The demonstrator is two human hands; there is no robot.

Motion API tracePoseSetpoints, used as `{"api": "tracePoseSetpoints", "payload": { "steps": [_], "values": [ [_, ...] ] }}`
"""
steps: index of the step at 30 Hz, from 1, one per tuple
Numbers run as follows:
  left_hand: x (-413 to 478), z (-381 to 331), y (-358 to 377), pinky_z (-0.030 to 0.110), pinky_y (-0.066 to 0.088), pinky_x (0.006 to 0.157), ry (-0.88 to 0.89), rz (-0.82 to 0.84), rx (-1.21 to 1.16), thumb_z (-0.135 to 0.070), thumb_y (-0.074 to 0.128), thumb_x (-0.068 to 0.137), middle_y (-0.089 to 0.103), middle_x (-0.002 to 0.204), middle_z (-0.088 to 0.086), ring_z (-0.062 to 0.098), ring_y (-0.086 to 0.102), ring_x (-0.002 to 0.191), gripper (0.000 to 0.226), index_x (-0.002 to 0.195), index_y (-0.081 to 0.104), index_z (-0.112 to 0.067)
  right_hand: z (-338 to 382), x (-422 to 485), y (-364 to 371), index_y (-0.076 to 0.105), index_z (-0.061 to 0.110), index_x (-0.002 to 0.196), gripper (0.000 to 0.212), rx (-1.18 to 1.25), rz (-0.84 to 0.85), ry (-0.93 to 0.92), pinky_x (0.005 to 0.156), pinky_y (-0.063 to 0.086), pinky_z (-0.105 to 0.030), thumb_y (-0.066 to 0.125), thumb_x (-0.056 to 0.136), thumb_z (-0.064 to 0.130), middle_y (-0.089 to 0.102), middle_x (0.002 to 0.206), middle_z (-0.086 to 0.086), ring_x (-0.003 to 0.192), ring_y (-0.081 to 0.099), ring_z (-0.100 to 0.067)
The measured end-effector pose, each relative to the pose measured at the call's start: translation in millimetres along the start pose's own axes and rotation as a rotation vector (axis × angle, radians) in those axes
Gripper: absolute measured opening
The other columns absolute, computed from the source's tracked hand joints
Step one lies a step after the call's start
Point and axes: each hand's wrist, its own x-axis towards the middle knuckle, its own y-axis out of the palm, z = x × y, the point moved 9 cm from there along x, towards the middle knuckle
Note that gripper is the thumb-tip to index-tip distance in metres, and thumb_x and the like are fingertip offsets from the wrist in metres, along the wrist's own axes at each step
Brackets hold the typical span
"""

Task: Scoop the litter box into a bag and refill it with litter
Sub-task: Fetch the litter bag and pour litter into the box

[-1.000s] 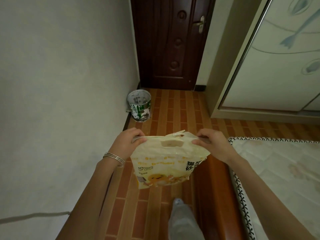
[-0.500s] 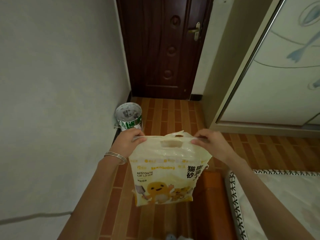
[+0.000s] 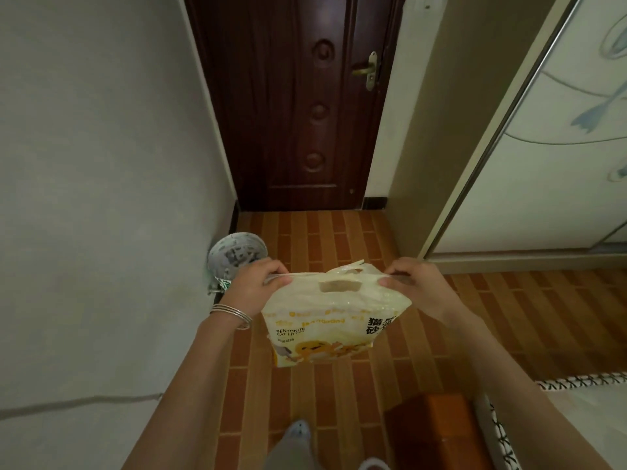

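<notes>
A pale yellow cat litter bag (image 3: 325, 320) with a cut-out handle and a cartoon print hangs in front of me above the floor. My left hand (image 3: 252, 288) pinches its top left corner. Its top right corner is pinched by my right hand (image 3: 417, 288). The bag's top edge is stretched between both hands. No litter box is in view.
A round white and green bucket (image 3: 234, 257) stands on the floor by the left wall. A dark wooden door (image 3: 305, 106) is shut ahead. A sliding wardrobe (image 3: 543, 164) is at right, a bed's wooden corner (image 3: 431, 432) and mattress at lower right. My feet show at bottom.
I have walked forward toward the door, so the door and bucket are nearer and the bed has slid back. Both hands keep the same hold on the bag.
</notes>
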Motion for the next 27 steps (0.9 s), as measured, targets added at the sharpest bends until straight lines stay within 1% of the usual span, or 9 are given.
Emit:
{"api": "tracePoseSetpoints", "payload": {
  "steps": [3, 8, 12, 14, 16, 19, 21, 24, 27],
  "values": [
    [42.9, 11.7, -19.6, 0.025, 0.041, 0.072, 0.038, 0.028, 0.011, -0.022, 0.061, 0.088, 0.063, 0.087, -0.002, 0.012, 0.057, 0.083, 0.007, 0.082, 0.063, -0.02, 3.6, 35.3, -3.0, 0.066, 0.023, 0.082, 0.008, 0.003, -0.041, 0.031, 0.064, 0.041, -0.01, 0.065, 0.084, 0.031, 0.061, 0.081, 0.014, 0.075, 0.056, 0.004],
    [107.6, 19.4, -40.5, 0.027, 0.041, 0.073, 0.098, 0.051, 0.024, -0.02, 0.062, 0.088, 0.059, 0.084, -0.004, 0.012, 0.055, 0.08, 0.008, 0.08, 0.062, -0.018, 1.8, 85.4, -7.0, 0.065, 0.022, 0.082, 0.009, -0.036, -0.094, 0.064, 0.062, 0.037, -0.008, 0.064, 0.085, 0.031, 0.059, 0.08, 0.014, 0.074, 0.053, 0.005],
    [143.8, 32.7, -42.0, 0.027, 0.041, 0.073, 0.106, 0.08, 0.0, -0.021, 0.062, 0.088, 0.059, 0.084, -0.006, 0.011, 0.056, 0.081, 0.007, 0.08, 0.062, -0.02, -10.5, 114.2, -7.9, 0.066, 0.019, 0.082, 0.012, -0.058, -0.112, 0.11, 0.063, 0.041, -0.016, 0.065, 0.085, 0.031, 0.06, 0.079, 0.012, 0.074, 0.053, 0.003],
    [165.2, 40.5, -39.6, 0.03, 0.043, 0.074, 0.12, 0.102, 0.008, -0.022, 0.063, 0.087, 0.06, 0.084, -0.004, 0.013, 0.057, 0.081, 0.008, 0.08, 0.062, -0.02, -16.5, 129.5, -7.7, 0.066, 0.018, 0.082, 0.013, -0.057, -0.11, 0.112, 0.063, 0.042, -0.021, 0.065, 0.084, 0.031, 0.061, 0.079, 0.01, 0.073, 0.055, 0.0],
    [187.4, 48.7, -35.2, 0.033, 0.044, 0.076, 0.13, 0.113, 0.01, -0.022, 0.064, 0.087, 0.061, 0.084, -0.004, 0.014, 0.057, 0.081, 0.008, 0.078, 0.062, -0.022, -25.4, 146.0, -7.8, 0.067, 0.017, 0.081, 0.014, -0.051, -0.109, 0.114, 0.064, 0.042, -0.021, 0.065, 0.084, 0.03, 0.062, 0.079, 0.008, 0.073, 0.055, -0.001],
    [223.5, 56.7, -27.6, 0.033, 0.044, 0.076, 0.126, 0.129, 0.007, -0.023, 0.064, 0.086, 0.06, 0.082, -0.008, 0.012, 0.057, 0.081, 0.01, 0.077, 0.061, -0.025, -43.7, 175.3, -11.9, 0.067, 0.015, 0.082, 0.016, -0.043, -0.102, 0.132, 0.063, 0.041, -0.02, 0.065, 0.085, 0.031, 0.061, 0.079, 0.009, 0.073, 0.055, -0.002],
    [251.5, 57.8, -23.2, 0.032, 0.044, 0.076, 0.127, 0.134, 0.0, -0.023, 0.065, 0.086, 0.061, 0.082, -0.004, 0.013, 0.057, 0.08, 0.011, 0.076, 0.061, -0.025, -57.2, 198.9, -18.3, 0.067, 0.015, 0.083, 0.017, -0.042, -0.105, 0.131, 0.061, 0.041, -0.019, 0.065, 0.084, 0.031, 0.059, 0.077, 0.013, 0.07, 0.054, 0.0],
    [300.2, 57.7, -19.3, 0.031, 0.043, 0.076, 0.13, 0.142, 0.007, -0.023, 0.065, 0.086, 0.061, 0.083, -0.002, 0.014, 0.058, 0.081, 0.009, 0.077, 0.063, -0.022, -80.1, 240.1, -32.9, 0.067, 0.015, 0.085, 0.017, -0.043, -0.114, 0.148, 0.063, 0.043, -0.019, 0.065, 0.084, 0.032, 0.058, 0.078, 0.015, 0.071, 0.054, 0.001],
    [355.3, 55.1, -16.4, 0.03, 0.043, 0.076, 0.133, 0.152, 0.012, -0.022, 0.065, 0.086, 0.063, 0.084, -0.003, 0.012, 0.059, 0.081, 0.008, 0.078, 0.064, -0.022, -101.7, 283.9, -51.5, 0.067, 0.016, 0.084, 0.014, -0.046, -0.135, 0.158, 0.06, 0.039, -0.01, 0.065, 0.084, 0.03, 0.056, 0.076, 0.02, 0.069, 0.051, 0.006]
  ]
}}
